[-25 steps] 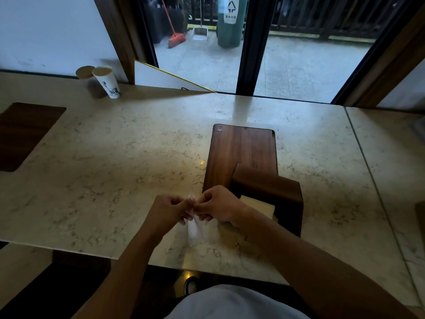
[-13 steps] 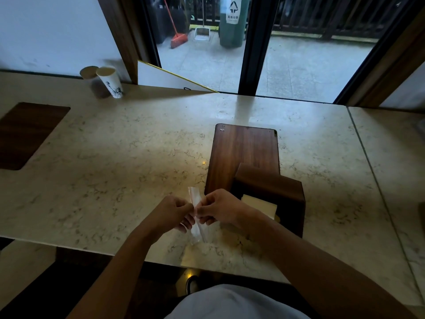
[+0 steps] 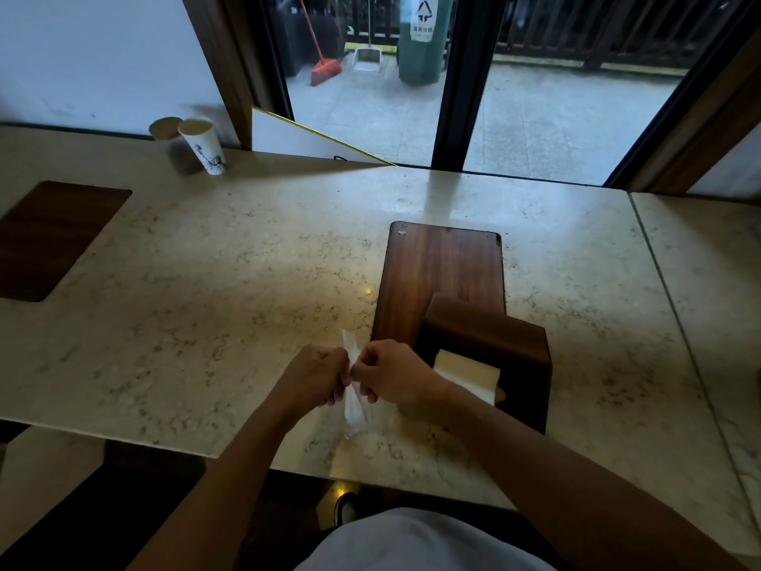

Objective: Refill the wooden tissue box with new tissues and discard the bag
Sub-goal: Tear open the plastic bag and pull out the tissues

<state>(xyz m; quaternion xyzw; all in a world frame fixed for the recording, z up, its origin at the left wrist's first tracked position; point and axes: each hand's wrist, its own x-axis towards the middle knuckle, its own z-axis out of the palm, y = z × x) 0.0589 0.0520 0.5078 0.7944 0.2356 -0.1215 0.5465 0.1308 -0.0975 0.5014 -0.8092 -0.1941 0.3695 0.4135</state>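
My left hand (image 3: 313,375) and my right hand (image 3: 391,375) are both closed on a thin clear plastic bag (image 3: 355,405), folded into a narrow strip that sticks up and hangs down between them, just above the marble counter. Right of my hands stands the dark wooden tissue box (image 3: 490,348), open toward me, with a stack of pale tissues (image 3: 467,372) showing inside. Its flat wooden lid (image 3: 442,278) lies on the counter just behind it.
Two paper cups (image 3: 204,146) stand at the far left by the wall. A dark wooden inset (image 3: 53,236) sits in the marble counter (image 3: 230,282) at left. A green bin (image 3: 422,39), broom and dustpan are outside beyond the glass door.
My hands have folded the plastic bag tighter into a narrow strip, which now stands up between them. The box and lid have not moved.
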